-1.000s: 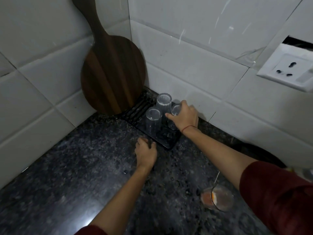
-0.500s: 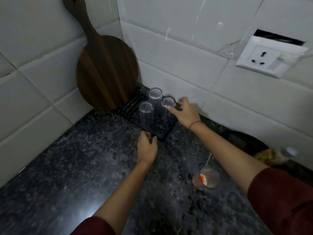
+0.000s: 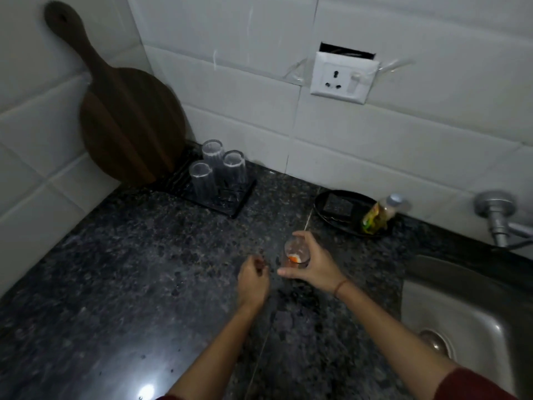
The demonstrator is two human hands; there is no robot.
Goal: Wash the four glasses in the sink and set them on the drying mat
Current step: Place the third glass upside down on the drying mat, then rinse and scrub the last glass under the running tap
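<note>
Clear drinking glasses [image 3: 217, 171], three, stand inverted on black ribbed drying mat [image 3: 240, 202], well ahead-left of both hands. Right hand [image 3: 315, 268] has left mat and now grips fourth clear glass with orange residue [image 3: 294, 252] on dark speckled stone bench [image 3: 115, 269]. Left hand [image 3: 253, 280] has pulled back from mat edge, loosely curled and empty, just left of it. Steel sink [image 3: 461, 310] lies right of right hand; judged: last wash pending.

Right hand [image 3: 315, 270] grips glass [image 3: 294, 252], left hand [image 3: 253, 284] relaxed

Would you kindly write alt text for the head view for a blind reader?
The right hand grips a glass with orange residue at the dark counter, with the left hand loosely curled beside it. Three clear glasses stand on the drying mat in the corner.
</note>
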